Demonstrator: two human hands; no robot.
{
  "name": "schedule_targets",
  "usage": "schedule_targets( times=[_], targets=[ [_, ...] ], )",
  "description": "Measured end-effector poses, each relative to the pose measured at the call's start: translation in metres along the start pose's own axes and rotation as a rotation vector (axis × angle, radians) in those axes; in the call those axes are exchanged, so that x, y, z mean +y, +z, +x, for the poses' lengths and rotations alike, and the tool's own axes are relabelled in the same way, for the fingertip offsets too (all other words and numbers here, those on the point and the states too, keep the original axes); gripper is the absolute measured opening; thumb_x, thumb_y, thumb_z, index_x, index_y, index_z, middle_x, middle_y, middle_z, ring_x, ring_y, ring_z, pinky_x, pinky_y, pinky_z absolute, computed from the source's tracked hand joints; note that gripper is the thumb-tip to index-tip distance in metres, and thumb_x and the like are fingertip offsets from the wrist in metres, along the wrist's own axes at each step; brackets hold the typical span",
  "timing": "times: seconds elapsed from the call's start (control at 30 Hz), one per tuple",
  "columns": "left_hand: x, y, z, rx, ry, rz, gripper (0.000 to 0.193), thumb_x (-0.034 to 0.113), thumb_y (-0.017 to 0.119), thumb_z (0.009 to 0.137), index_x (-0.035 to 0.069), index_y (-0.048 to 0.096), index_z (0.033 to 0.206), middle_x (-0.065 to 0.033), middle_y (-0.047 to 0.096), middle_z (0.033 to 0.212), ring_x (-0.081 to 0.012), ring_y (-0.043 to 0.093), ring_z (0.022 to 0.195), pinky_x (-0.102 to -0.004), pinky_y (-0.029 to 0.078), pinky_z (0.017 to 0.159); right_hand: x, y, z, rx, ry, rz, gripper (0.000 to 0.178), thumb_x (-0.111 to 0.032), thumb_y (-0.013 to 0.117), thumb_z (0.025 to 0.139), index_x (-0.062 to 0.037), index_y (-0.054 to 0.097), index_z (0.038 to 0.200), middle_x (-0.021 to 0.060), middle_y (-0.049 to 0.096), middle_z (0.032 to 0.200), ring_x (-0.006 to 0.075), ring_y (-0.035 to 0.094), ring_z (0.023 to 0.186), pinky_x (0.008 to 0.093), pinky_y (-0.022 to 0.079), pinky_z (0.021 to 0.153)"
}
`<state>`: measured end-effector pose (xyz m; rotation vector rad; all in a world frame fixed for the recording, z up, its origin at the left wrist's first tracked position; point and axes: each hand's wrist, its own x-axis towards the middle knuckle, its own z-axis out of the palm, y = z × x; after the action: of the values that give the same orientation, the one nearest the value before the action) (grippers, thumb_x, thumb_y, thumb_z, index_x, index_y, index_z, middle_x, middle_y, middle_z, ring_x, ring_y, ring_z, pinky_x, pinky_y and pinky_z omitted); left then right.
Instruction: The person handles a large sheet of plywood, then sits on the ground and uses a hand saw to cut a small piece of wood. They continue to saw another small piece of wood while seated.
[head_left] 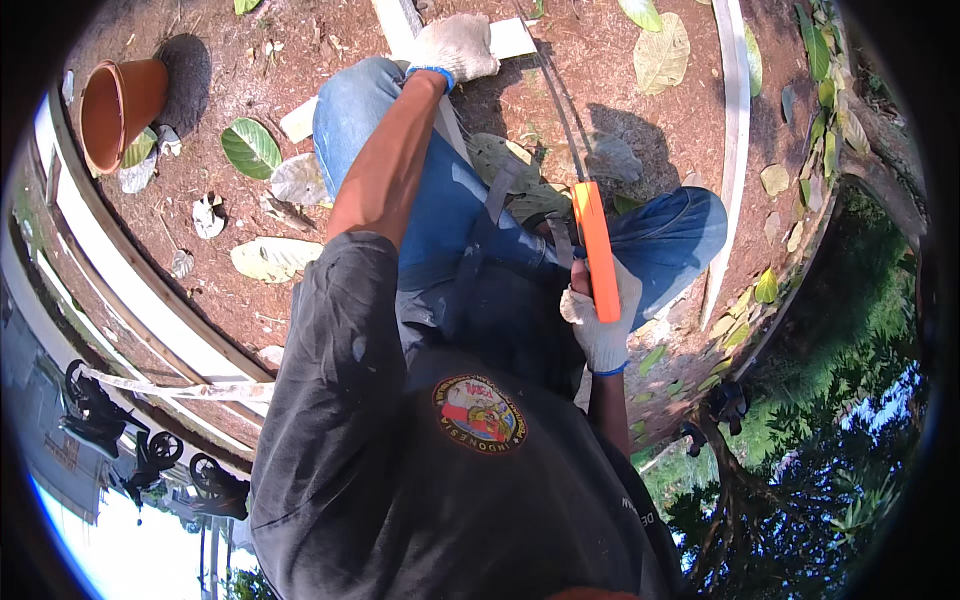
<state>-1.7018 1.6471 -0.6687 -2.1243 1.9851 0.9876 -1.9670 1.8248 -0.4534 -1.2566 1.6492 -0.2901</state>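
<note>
The white-gloved left hand [455, 48] sits on a flat, pale wooden strip [514, 38], grip unclear; the right hand [608, 312] clasps an orange-handled metal saw [597, 250]. No finished cut shows.

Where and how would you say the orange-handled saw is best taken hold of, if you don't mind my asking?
Probably by its orange handle, from the person's side, where the gloved right hand holds it: that broad end lies toward the body, while the narrow blade points away, so I would leave the blade untouched.
</note>
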Motion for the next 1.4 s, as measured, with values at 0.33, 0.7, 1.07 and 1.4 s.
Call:
schedule_targets(
  times=[0.33, 0.7, 1.07, 1.4],
  targets=[
    [-0.004, 0.003, 0.012, 0.067, 0.045, 0.006, 0.040, 0.031, 0.072, 0.067, 0.005, 0.076, 0.097, -0.0212, 0.075, 0.096, -0.0380, 0.073, 0.094, -0.0480, 0.058, 0.082, 0.010, 0.006, 0.034, -0.090, -0.124, 0.016, 0.018, -0.011, 0.079, 0.078, -0.0023, 0.066, 0.086, 0.0119, 0.069, 0.073, 0.0258, 0.068, 0.063, 0.0338, 0.054, 0.062],
    [-0.022, 0.008, 0.019, 0.079, 0.017, 0.071, 0.048, 0.041, 0.076, 0.069, 0.005, 0.076, 0.101, -0.0228, 0.075, 0.099, -0.0390, 0.073, 0.099, -0.0479, 0.059, 0.087, -0.017, -0.001, 0.037, -0.003, -0.316, -0.281, 0.019, -0.015, 0.079, 0.077, -0.0042, 0.063, 0.081, 0.0114, 0.063, 0.068, 0.0296, 0.066, 0.061, 0.0348, 0.051, 0.058],
    [-0.008, -0.002, 0.008, 0.006, 0.057, 0.058, 0.051, 0.043, 0.079, 0.069, 0.002, 0.077, 0.099, -0.0235, 0.075, 0.097, -0.0392, 0.073, 0.098, -0.0479, 0.058, 0.088, 0.019, -0.011, -0.032, -0.132, -0.064, 0.159, 0.023, -0.020, 0.075, 0.088, -0.0020, 0.062, 0.094, 0.0150, 0.064, 0.075, 0.0367, 0.064, 0.062, 0.0404, 0.050, 0.057],
    [-0.009, 0.004, 0.019, 0.053, 0.083, 0.090, 0.050, 0.040, 0.081, 0.065, 0.001, 0.076, 0.096, -0.0249, 0.074, 0.096, -0.0396, 0.073, 0.097, -0.0464, 0.059, 0.085, 0.008, 0.004, 0.019, 0.041, -0.321, -0.190, 0.028, -0.021, 0.086, 0.074, -0.0054, 0.069, 0.091, 0.0107, 0.069, 0.073, 0.0346, 0.066, 0.063, 0.0371, 0.053, 0.060]
  ],
)
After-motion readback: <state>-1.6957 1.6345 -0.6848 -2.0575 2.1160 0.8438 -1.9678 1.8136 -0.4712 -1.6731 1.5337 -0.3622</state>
